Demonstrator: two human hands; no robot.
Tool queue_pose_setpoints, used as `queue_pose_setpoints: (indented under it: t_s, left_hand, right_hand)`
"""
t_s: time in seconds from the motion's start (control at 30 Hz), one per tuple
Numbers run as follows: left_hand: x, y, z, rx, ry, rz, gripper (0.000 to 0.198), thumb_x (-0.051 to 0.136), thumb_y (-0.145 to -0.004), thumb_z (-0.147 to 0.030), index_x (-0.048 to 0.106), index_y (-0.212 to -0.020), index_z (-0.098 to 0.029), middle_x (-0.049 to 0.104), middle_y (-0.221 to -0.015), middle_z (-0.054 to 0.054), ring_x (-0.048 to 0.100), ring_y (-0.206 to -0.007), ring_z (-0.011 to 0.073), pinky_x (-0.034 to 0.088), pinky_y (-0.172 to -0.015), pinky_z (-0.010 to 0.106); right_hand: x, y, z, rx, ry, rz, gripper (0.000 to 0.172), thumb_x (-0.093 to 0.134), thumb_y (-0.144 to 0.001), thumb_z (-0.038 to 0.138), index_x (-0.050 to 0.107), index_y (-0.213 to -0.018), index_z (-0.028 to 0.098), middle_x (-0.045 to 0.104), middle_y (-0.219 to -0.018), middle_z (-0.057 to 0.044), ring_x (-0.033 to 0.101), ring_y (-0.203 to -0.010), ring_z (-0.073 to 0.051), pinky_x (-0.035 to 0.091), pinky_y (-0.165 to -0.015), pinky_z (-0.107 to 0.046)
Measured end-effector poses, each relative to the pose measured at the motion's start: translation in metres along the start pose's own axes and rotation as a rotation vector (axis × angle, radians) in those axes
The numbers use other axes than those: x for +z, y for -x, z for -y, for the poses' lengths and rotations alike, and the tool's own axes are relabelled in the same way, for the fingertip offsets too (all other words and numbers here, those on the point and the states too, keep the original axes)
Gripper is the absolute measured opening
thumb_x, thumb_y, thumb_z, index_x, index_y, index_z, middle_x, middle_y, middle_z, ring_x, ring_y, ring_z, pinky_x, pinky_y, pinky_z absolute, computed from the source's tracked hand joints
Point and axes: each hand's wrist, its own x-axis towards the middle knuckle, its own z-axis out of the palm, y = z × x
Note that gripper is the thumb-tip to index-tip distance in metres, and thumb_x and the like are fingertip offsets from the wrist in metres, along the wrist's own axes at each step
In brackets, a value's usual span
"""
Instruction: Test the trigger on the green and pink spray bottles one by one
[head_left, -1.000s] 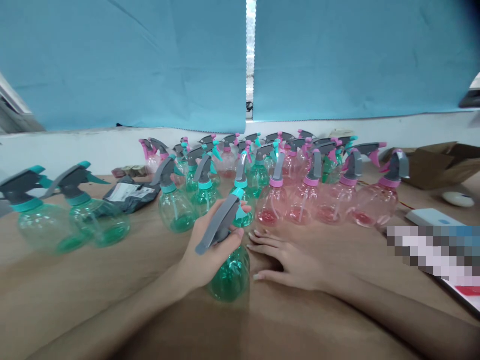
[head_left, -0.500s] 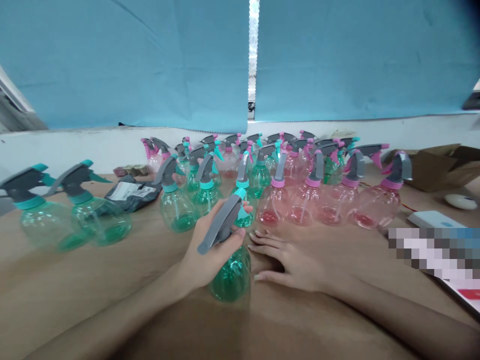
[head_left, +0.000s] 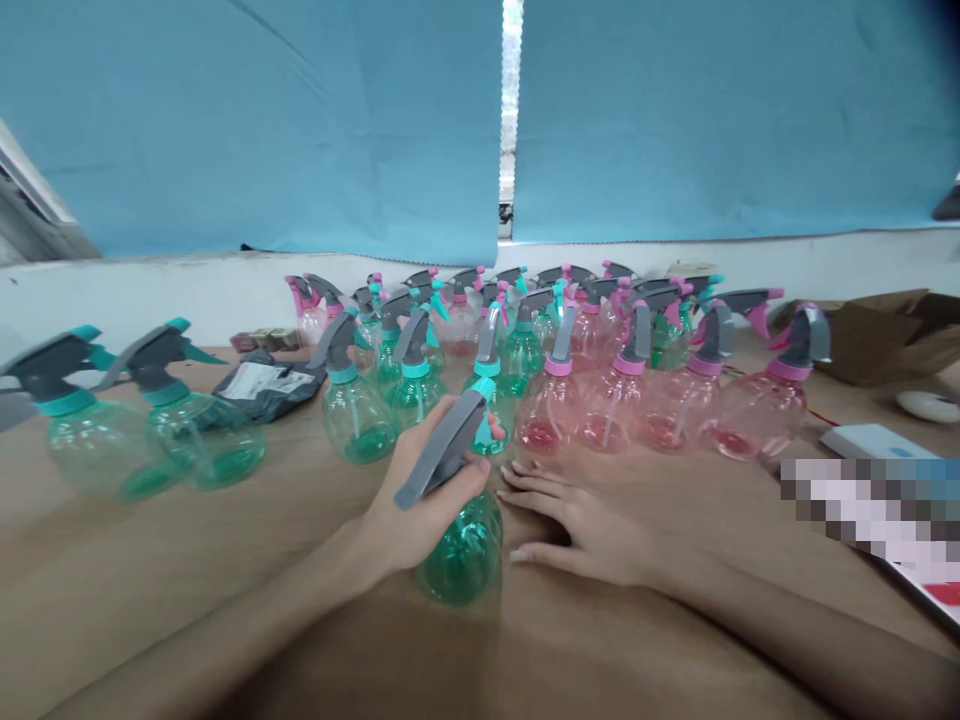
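My left hand (head_left: 420,505) is wrapped round the neck of a green spray bottle (head_left: 461,550) with a grey trigger head (head_left: 442,450); the bottle stands on the brown table (head_left: 225,580) in front of me. My right hand (head_left: 581,525) lies flat on the table just right of that bottle, fingers stretched out and empty. Behind both hands stands a crowd of several spray bottles, green ones (head_left: 356,420) to the left and pink ones (head_left: 615,410) to the right.
Two more green spray bottles (head_left: 187,430) stand at the far left. A dark plastic pouch (head_left: 262,385) lies behind them. At the right are a cardboard box (head_left: 892,335), a white mouse (head_left: 926,405) and a white flat device (head_left: 866,440). Blue curtains hang behind.
Almost nothing has moved; my left hand keeps its grip on the green bottle and my right hand stays flat. The view has shifted slightly.
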Motion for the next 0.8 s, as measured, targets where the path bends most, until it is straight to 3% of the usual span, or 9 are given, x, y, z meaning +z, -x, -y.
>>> queue_pose_setpoints:
  t_s: [0.3, 0.57, 0.8]
  left_hand:
    - [-0.0019, 0.0006, 0.0068, 0.028, 0.042, 0.040, 0.009, 0.050, -0.078, -0.020, 0.055, -0.084, -0.024, 0.063, -0.076, -0.002, 0.060, -0.066, 0.0168, 0.045, -0.063, 0.030]
    - [0.0016, -0.0002, 0.0018, 0.007, 0.043, -0.012, 0.032, 0.053, -0.076, -0.016, 0.054, -0.106, -0.028, 0.061, -0.080, -0.003, 0.059, -0.069, 0.0157, 0.047, -0.066, 0.028]
    - [0.0047, -0.0002, 0.0024, 0.019, 0.002, -0.057, 0.032, 0.053, -0.076, -0.017, 0.055, -0.106, -0.029, 0.060, -0.081, -0.004, 0.057, -0.067, 0.0139, 0.046, -0.063, 0.025]
  right_hand:
    - [-0.0026, -0.0002, 0.0037, 0.005, 0.002, -0.003, 0.067, 0.047, -0.083, 0.059, 0.038, -0.137, 0.021, 0.037, -0.143, -0.008, 0.029, -0.133, -0.024, 0.025, -0.109, -0.044]
    - [-0.0009, -0.0007, 0.0015, 0.007, 0.011, 0.007, 0.067, 0.046, -0.083, 0.059, 0.037, -0.138, 0.022, 0.037, -0.143, -0.007, 0.029, -0.133, -0.023, 0.025, -0.109, -0.043]
    - [-0.0031, -0.0004, 0.0040, 0.013, 0.009, 0.011, 0.067, 0.046, -0.084, 0.059, 0.037, -0.138, 0.021, 0.037, -0.143, -0.008, 0.028, -0.134, -0.024, 0.026, -0.109, -0.043]
